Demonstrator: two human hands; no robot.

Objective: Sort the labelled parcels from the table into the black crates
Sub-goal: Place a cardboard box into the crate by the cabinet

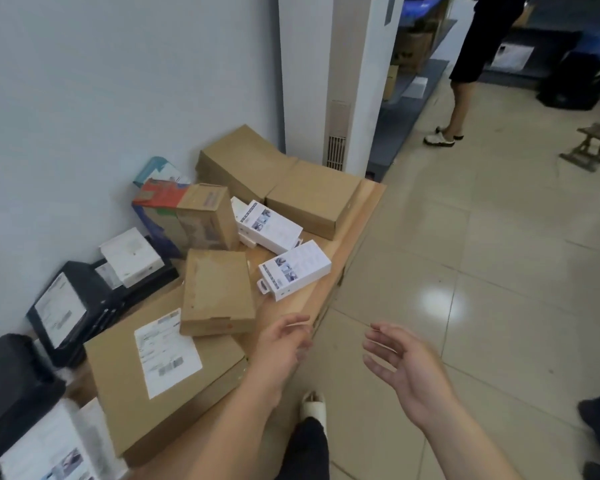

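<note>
Both hands empty, hovering at the near edge of the table (357, 202). Left hand (284, 344): fingers loosely curled, relaxed, holding nothing, over the table edge. Right hand (402, 365): fingers spread fairly wide, palm turned inward, off the table over the floor tiles.

Nearest parcel, by my read the likely next pick: the small brown box (219, 292), just ahead and left of the left fingertips, apart from them. Its long axis runs roughly away from the fingers, near end resting on the big flat carton (160, 386). Left hand is clearly nearer; the right would have to cross over.

Second option: the white retail box (295, 270), ahead of the left fingertips and slightly right, long axis diagonal, hang tab overhanging toward the fingers. Reachable by either hand, left still closer.

Around:
- The big flat carton with a shipping label sits left of the left wrist, under the brown box's near end (lift the brown box first).
- More white boxes (267, 225) and an upright brown box (205, 216) beyond, further from the fingers.
- Two large plain cartons (312, 199) at the far end.
- Black parcels (73, 306) with labels far left against the wall.

No black crate that I can identify in view, so the drop direction is unknown. Nothing blocks the path from the left fingers to the brown box. A bystander (475, 64) stands well off, far right.
</note>
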